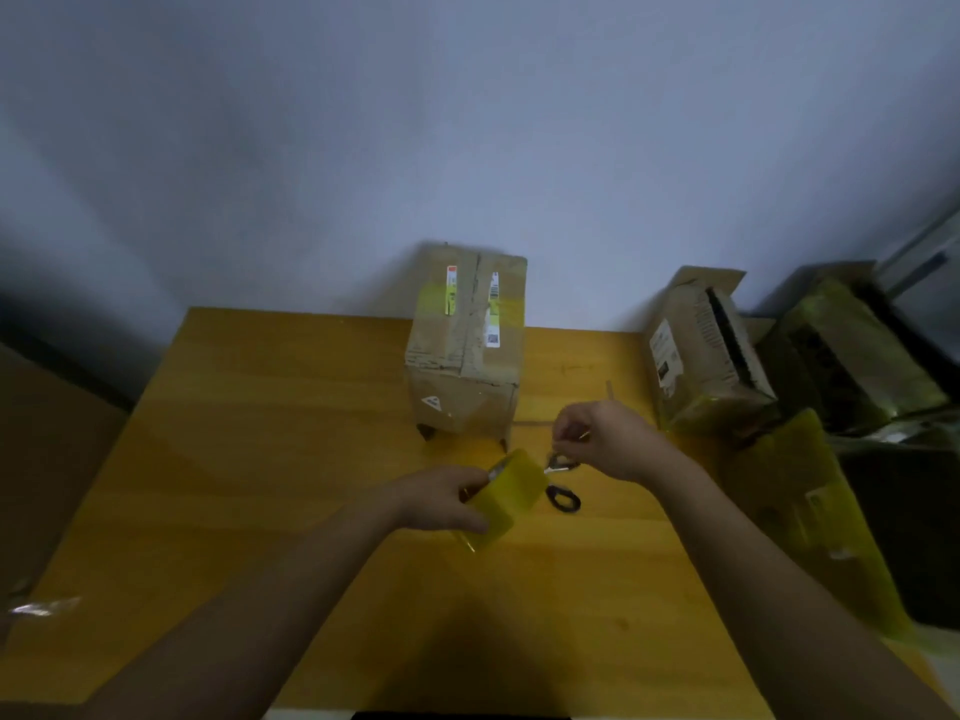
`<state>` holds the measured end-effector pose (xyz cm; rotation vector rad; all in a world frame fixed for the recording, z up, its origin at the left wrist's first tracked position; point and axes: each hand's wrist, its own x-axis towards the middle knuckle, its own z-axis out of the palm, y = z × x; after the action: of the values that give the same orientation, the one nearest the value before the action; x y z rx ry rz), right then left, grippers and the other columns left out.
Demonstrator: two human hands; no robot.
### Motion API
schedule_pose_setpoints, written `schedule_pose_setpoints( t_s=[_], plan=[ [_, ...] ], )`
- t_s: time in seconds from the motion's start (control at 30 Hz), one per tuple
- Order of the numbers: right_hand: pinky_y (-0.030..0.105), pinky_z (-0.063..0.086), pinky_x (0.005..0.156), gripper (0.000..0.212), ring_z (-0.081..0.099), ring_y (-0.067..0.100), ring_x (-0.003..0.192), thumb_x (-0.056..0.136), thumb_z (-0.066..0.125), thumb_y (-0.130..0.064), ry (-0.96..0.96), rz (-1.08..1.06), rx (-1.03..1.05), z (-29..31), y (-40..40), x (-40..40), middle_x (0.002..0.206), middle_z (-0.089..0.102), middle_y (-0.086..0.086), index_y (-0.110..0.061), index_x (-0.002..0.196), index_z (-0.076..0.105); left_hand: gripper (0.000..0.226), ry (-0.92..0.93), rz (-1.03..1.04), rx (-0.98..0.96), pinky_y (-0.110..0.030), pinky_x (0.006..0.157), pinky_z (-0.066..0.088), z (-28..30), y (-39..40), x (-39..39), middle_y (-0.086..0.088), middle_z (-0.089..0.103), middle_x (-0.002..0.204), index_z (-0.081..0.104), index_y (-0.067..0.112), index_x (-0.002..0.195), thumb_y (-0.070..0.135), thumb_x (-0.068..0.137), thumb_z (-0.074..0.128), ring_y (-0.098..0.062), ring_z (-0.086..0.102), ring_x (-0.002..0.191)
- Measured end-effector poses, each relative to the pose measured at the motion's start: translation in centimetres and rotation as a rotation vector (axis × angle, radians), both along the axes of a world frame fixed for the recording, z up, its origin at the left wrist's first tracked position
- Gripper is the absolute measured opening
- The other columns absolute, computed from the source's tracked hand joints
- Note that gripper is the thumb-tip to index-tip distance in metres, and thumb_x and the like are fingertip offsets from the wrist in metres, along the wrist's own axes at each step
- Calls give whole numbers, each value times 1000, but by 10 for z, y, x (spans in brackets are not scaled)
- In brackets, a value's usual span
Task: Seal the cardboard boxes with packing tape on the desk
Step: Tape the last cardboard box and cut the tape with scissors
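My left hand (447,498) grips a roll of yellow packing tape (506,498) just above the wooden desk (260,433). Right beside the roll, my right hand (613,444) pinches a small pair of scissors (562,480); the metal blades point at the tape and a black handle loop hangs below. A cardboard box (467,345) stands behind the hands, its flaps closed, with a yellow tape band and white labels on top. A second cardboard box (701,366) stands at the desk's right edge with a flap up and yellow tape on its near end.
A wide yellow taped sheet (800,517) hangs at the desk's right side. Beyond it, off the desk, lies another taped box (852,356) among dark clutter. A grey wall runs behind the desk. A crumpled bit of clear film (44,608) lies at the left edge.
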<state>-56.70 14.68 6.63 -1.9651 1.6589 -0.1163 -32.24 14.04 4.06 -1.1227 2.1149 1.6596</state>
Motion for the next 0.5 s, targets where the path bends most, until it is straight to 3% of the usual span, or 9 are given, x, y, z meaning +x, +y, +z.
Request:
schedule_pose_setpoints(
  t_s=[0.1,0.23,0.3,0.37,0.43,0.5],
  plan=[
    [29,52,73,7,62,14,85,91,62,-17,146,137,-31,34,-12,19,92,68,-4,-21,95,67,24,0,16,-82,-13,59,34,9,-3,8,12,48,79,47,36,82,20,89,64,3,49,67],
    [30,49,75,11,59,13,88,89,60,-19,186,263,-125,68,-19,44,99,66,-5,-20,95,69,12,-114,-114,-257,-22,63,36,26,-8,13,6,59,90,56,24,92,34,90,62,-15,57,84],
    [32,50,76,10,59,13,89,88,60,-20,154,305,-109,79,-18,54,100,65,-6,-21,91,69,32,-244,-170,-353,-30,61,35,33,-11,17,-1,56,83,56,19,82,49,93,52,-19,54,75],
    [39,53,75,10,61,16,85,88,58,-19,114,339,-44,88,-14,63,92,66,-4,-20,88,68,48,-253,-86,-453,-37,70,46,45,-13,19,-5,60,88,60,16,85,61,92,45,-21,57,79],
    [42,53,72,9,60,18,78,89,57,-17,98,368,-16,95,-12,70,84,66,-1,-17,89,66,39,-77,81,-581,-33,83,50,61,-13,19,4,59,99,61,20,98,58,89,55,-13,57,93],
    [42,51,69,8,58,18,72,89,58,-14,81,375,-13,103,-12,74,78,63,-2,-14,90,66,29,201,209,-544,-18,84,45,78,-14,14,16,55,104,57,26,103,42,83,71,-1,53,100]
  ],
)
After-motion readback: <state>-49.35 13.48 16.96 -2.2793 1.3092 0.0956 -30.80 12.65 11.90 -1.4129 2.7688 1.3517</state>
